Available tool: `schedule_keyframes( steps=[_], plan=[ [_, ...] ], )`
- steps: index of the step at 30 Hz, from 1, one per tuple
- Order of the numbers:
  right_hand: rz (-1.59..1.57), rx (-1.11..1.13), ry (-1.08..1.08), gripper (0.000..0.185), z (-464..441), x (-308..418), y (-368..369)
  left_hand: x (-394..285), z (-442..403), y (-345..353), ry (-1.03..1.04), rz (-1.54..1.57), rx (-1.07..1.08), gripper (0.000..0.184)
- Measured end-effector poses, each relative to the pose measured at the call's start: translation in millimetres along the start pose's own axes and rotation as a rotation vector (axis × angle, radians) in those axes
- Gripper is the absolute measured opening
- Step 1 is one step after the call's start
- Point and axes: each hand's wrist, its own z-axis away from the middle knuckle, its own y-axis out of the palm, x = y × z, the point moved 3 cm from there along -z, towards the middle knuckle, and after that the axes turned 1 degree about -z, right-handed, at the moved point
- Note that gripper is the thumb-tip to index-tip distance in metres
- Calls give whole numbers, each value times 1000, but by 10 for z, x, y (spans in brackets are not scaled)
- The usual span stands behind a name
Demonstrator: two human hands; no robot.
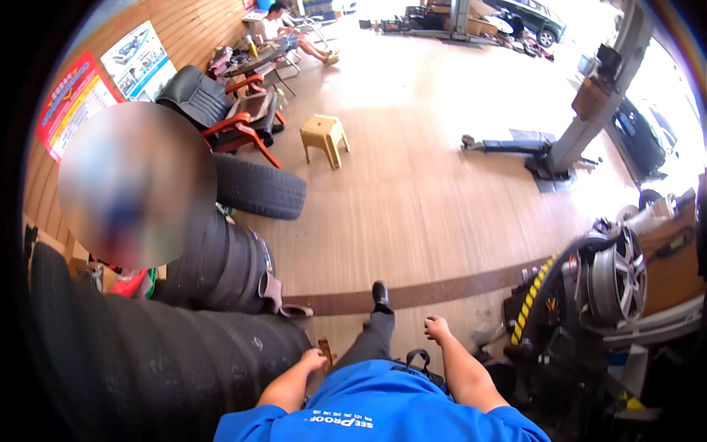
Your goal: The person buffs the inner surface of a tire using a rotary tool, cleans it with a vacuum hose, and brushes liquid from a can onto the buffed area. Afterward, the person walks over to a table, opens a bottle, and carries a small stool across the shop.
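Observation:
My left hand point(314, 359) hangs low at my left side with its fingers curled, beside a row of stacked black tires point(199, 361). A small brown piece point(324, 346) shows right at its fingers; whether the hand holds it I cannot tell. Out in front of my right hip, my right hand point(437, 328) is closed in a loose fist, and nothing shows in it. A black strap loop point(418, 359) lies between my arms at the waist of my blue shirt point(398, 405). One black shoe point(381, 295) is stepping forward.
More tires point(261, 186) stand at left, near a black armchair point(213, 103) and a yellow stool point(324, 138). Someone sits point(283, 33) at the back. On the right are a lift post point(589, 103), an alloy wheel point(618, 276) and a yellow-black striped machine arm point(534, 298).

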Motion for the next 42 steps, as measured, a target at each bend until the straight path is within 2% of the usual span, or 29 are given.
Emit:
schedule_keyframes(
  steps=[3,4,5,6,7,8,9,10,11,12,13,14,15,17,18,20,22,23,24,26,27,29,31,33,35,39,42],
  plan=[
    [1,107,-192,44,-466,993,-43,-311,-593,-84,20,9,43,56],
    [99,126,-299,45,-736,1091,-72,-419,-796,-185,19,8,55,56],
    [197,139,-322,46,-928,1149,-144,-541,-940,-345,-22,160,50,54],
    [364,152,-346,48,-1007,1252,-261,-712,-1132,-622,-18,165,43,54],
    [557,129,-442,50,-1187,1242,-372,-910,-1354,-927,-114,208,139,53],
    [442,180,-299,61,-1177,1262,-543,-1095,-1474,-1129,-214,254,245,52],
    [707,251,-643,69,-1405,1150,-751,-1331,-1620,-1458,-121,183,51,51],
    [506,362,-63,71,-1355,1318,-875,-1567,-1850,-1769,-84,118,-20,51],
    [451,341,-90,65,-1292,1477,-1005,-1720,-2189,-1992,-30,76,-74,55],
    [182,339,24,58,-1121,1704,-1113,-1936,-2432,-2225,-43,119,-131,57],
    [1,319,79,59,-1226,1762,-1199,-2277,-2598,-2546,-63,146,-94,56],
    [-185,295,134,59,-1300,1812,-1279,-2563,-2795,-2800,22,145,-155,54],
    [-201,287,139,59,-1382,1877,-1323,-2854,-3003,-3040,115,144,-216,52],
    [-499,330,299,60,-1639,1903,-1423,-3459,-3366,-3502,157,168,-224,52],
    [-534,308,304,60,-1736,2028,-1468,-3755,-3506,-3661,186,202,-232,52],
    [-303,56,287,60,-1813,2318,-1630,-4195,-3869,-3926,271,253,-238,53],
    [-217,1,222,56,-2848,1629,-1554,-4472,-4366,-4034,269,334,-177,56],
    [-21,66,234,50,-2960,1833,-1692,-4606,-4566,-4101,230,301,-144,56],
    [175,133,236,45,-3039,2064,-1832,-4560,-4901,-4060,172,394,-86,54],
    [303,218,291,42,-3310,2525,-2181,-4482,-5298,-4035,78,446,-62,49],
    [488,264,197,36,-3470,2890,-2403,-4584,-5203,-4157,-17,459,9,48],
    [418,166,316,32,-3897,3408,-2844,-4781,-5113,-4341,-194,526,129,48],
    [263,84,269,32,-4387,3985,-3232,-5001,-5202,-4588,-226,497,120,48],
    [376,61,161,31,-4835,4700,-3595,-5219,-5396,-4858,-267,479,111,47],
    [531,28,-32,33,-5161,5483,-3835,-5409,-5614,-5120,-225,665,22,46],
    [710,-11,-156,44,-5787,6951,-3854,-5727,-6276,-5634,-183,704,-77,43],
    [556,-103,-241,55,-6274,7691,-3601,-5877,-6792,-5971,-215,763,-46,42]
  ],
)
